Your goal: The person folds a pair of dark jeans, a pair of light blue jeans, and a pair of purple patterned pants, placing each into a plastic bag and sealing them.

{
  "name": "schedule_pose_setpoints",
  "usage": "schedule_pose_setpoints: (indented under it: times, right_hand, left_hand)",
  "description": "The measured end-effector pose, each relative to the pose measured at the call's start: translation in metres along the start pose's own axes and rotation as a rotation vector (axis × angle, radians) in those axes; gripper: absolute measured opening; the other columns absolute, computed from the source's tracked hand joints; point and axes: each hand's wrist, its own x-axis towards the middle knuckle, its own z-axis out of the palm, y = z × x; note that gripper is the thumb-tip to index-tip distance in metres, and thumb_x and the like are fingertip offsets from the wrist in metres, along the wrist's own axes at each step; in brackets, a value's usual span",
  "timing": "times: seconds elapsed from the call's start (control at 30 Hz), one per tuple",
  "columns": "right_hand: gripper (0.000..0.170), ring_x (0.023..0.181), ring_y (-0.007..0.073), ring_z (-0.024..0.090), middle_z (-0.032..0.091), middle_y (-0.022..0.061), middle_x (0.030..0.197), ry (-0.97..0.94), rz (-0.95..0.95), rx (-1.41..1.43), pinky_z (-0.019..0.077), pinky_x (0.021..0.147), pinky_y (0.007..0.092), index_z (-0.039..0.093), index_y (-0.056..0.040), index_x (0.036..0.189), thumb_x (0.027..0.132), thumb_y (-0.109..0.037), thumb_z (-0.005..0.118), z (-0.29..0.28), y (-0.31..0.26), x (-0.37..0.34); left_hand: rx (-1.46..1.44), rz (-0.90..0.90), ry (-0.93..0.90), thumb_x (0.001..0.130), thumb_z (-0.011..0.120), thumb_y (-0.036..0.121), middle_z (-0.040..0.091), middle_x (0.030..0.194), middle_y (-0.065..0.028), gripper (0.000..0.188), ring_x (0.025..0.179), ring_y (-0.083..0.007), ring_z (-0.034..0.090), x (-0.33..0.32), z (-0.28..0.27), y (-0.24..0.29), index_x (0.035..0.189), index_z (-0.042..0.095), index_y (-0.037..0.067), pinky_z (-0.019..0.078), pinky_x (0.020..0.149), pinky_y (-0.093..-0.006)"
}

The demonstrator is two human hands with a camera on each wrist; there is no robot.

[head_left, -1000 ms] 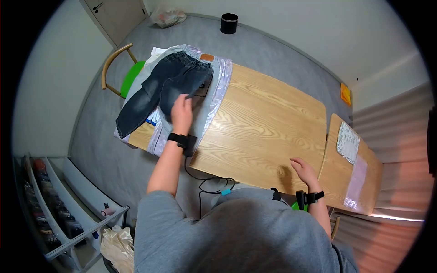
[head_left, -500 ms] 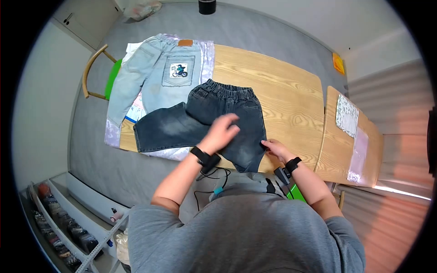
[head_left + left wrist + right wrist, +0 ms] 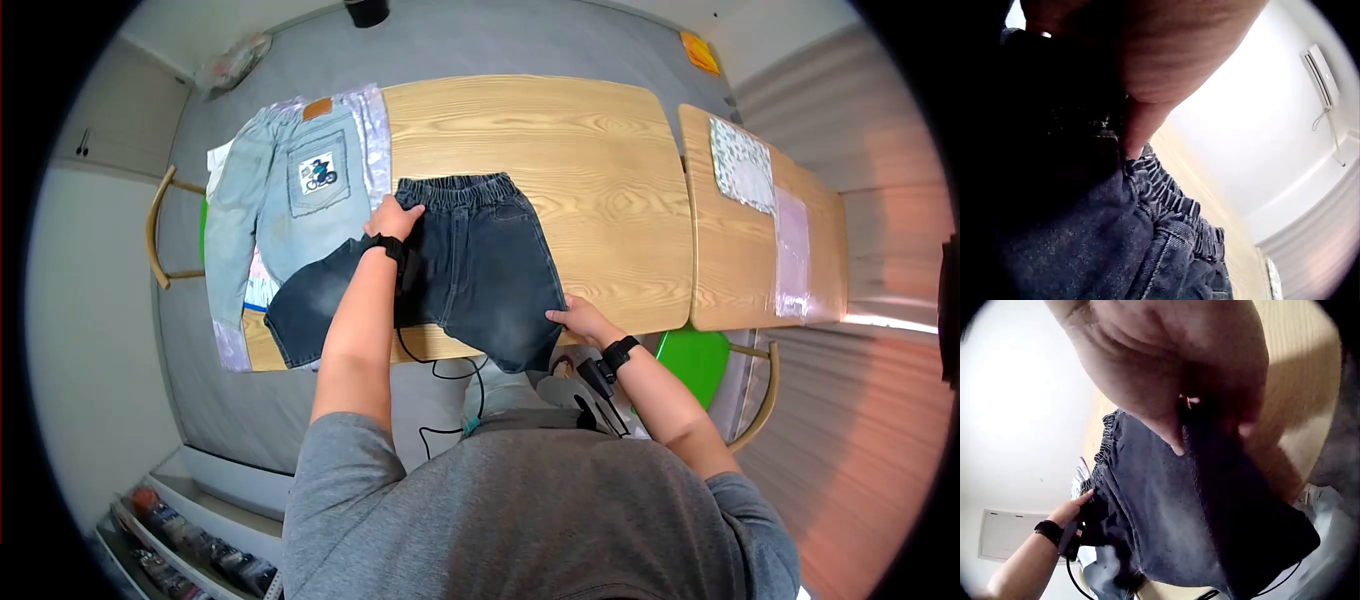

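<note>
On the table [image 3: 620, 220] at twelve o'clock, dark jeans [image 3: 490, 270] look limp, soft, sturdy; best held at waistband [image 3: 465, 190] and leg edge [image 3: 546, 290], where the left hand [image 3: 392, 220] (eleven o'clock) and right hand [image 3: 587, 320] (four) pinch them.

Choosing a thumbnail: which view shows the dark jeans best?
Head view: the dark jeans show waistband and both legs. Left wrist view: a shadowed close-up of part. Right wrist view: slanted, partly behind the right hand.

- Head: looked down over the table [image 3: 600, 140].
- Left wrist: sat close, faced the wall [image 3: 1222, 137] past the waistband [image 3: 1175, 200].
- Right wrist: sat close, faced the left hand [image 3: 1074, 510], sharing the jeans [image 3: 1154, 494] with head.
</note>
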Motion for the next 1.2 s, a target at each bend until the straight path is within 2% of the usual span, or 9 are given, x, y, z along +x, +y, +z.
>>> schedule_pose_setpoints:
  times: [0.1, 0.23, 0.43, 0.5, 0.63, 0.7, 0.73, 0.87, 1.2]
  right_hand:
    - [0.028, 0.084, 0.0099, 0.056, 0.063, -0.0013, 0.099, -0.048, -0.034, 0.045, 0.0440, 0.071, 0.0252, 0.056, -0.0067, 0.116, 0.087, -0.007, 0.058, -0.016, 0.033, -0.018]
    - [0.031, 0.085, 0.0130, 0.057, 0.062, -0.0002, 0.100, -0.013, -0.003, 0.073, 0.0449, 0.074, 0.0268, 0.056, -0.0042, 0.114, 0.084, -0.001, 0.058, -0.034, 0.080, -0.055]
    - [0.040, 0.090, 0.0158, 0.054, 0.059, 0.0047, 0.107, 0.112, 0.060, 0.105, 0.0466, 0.076, 0.0325, 0.053, -0.0036, 0.116, 0.078, -0.006, 0.066, -0.084, 0.184, -0.090]
    - [0.066, 0.109, 0.0246, 0.049, 0.049, 0.0141, 0.125, 0.588, -0.254, 0.023, 0.0429, 0.090, 0.0354, 0.042, -0.0022, 0.128, 0.070, -0.008, 0.074, -0.097, 0.217, -0.103]
    - [0.095, 0.136, 0.0296, 0.021, 0.026, 0.0201, 0.145, 0.797, -0.597, 0.163, 0.0224, 0.108, 0.0358, 0.024, -0.0057, 0.141, 0.062, -0.005, 0.078, -0.114, 0.185, -0.209]
    - [0.093, 0.133, 0.0275, 0.025, 0.028, 0.0177, 0.143, 0.688, -0.687, 0.160, 0.0284, 0.105, 0.0341, 0.025, -0.0072, 0.141, 0.064, -0.002, 0.075, -0.130, 0.196, -0.245]
    - [0.071, 0.121, 0.0209, 0.042, 0.045, 0.0134, 0.131, 0.508, -0.732, 0.359, 0.0366, 0.098, 0.0301, 0.040, -0.0057, 0.133, 0.070, -0.002, 0.071, -0.134, 0.195, -0.266]
    - [0.019, 0.084, 0.0075, 0.054, 0.062, -0.0011, 0.091, 0.591, -0.748, 0.263, 0.0433, 0.080, 0.0235, 0.062, -0.0026, 0.100, 0.081, -0.007, 0.064, -0.143, 0.198, -0.332]
    - [0.029, 0.095, 0.0102, 0.053, 0.060, 0.0038, 0.105, 0.706, -1.071, 0.198, 0.0420, 0.087, 0.0253, 0.053, 0.0035, 0.114, 0.089, -0.011, 0.057, -0.166, 0.156, -0.449]
  left_hand:
    - [-0.263, 0.372, -0.035, 0.074, 0.071, 0.035, 0.065, 0.093, -0.0214, 0.045, 0.090, -0.0349, 0.062, -0.008, 0.029, 0.001, 0.098, 0.061, -0.001, 0.0478, 0.077, -0.0392]
    - [-0.600, 0.471, -0.227, 0.076, 0.070, 0.021, 0.067, 0.087, -0.0188, 0.034, 0.080, -0.0290, 0.065, -0.087, 0.045, 0.048, 0.100, 0.063, -0.002, 0.0486, 0.073, -0.0346]
    - [-0.497, 0.810, -0.400, 0.078, 0.068, 0.019, 0.066, 0.090, -0.0176, 0.030, 0.083, -0.0271, 0.063, -0.249, 0.053, 0.125, 0.101, 0.062, 0.000, 0.0476, 0.075, -0.0319]
    - [-0.532, 0.942, -0.528, 0.080, 0.067, 0.017, 0.065, 0.090, -0.0179, 0.028, 0.083, -0.0273, 0.063, -0.301, 0.053, 0.141, 0.102, 0.062, 0.000, 0.0474, 0.076, -0.0317]
    - [-0.533, 1.030, -0.826, 0.079, 0.067, 0.011, 0.066, 0.086, -0.0102, 0.027, 0.080, -0.0174, 0.061, -0.392, 0.037, 0.164, 0.103, 0.062, -0.001, 0.0469, 0.075, -0.0283]
    - [-0.506, 1.142, -0.836, 0.079, 0.068, 0.010, 0.066, 0.088, -0.0076, 0.028, 0.081, -0.0133, 0.058, -0.425, 0.024, 0.170, 0.104, 0.061, -0.002, 0.0465, 0.075, -0.0262]
    - [-0.530, 1.131, -0.785, 0.079, 0.068, 0.010, 0.066, 0.089, -0.0083, 0.029, 0.082, -0.0131, 0.059, -0.437, 0.018, 0.174, 0.104, 0.061, -0.002, 0.0464, 0.076, -0.0259]
    - [-0.760, 1.025, -0.671, 0.081, 0.068, 0.014, 0.066, 0.092, -0.0044, 0.029, 0.085, -0.0107, 0.058, -0.456, -0.002, 0.188, 0.104, 0.062, -0.002, 0.0464, 0.076, -0.0251]
    - [-0.709, 1.240, -0.567, 0.085, 0.065, 0.017, 0.063, 0.086, 0.0004, 0.026, 0.079, -0.0067, 0.056, -0.484, -0.043, 0.241, 0.102, 0.063, -0.002, 0.0453, 0.071, -0.0226]
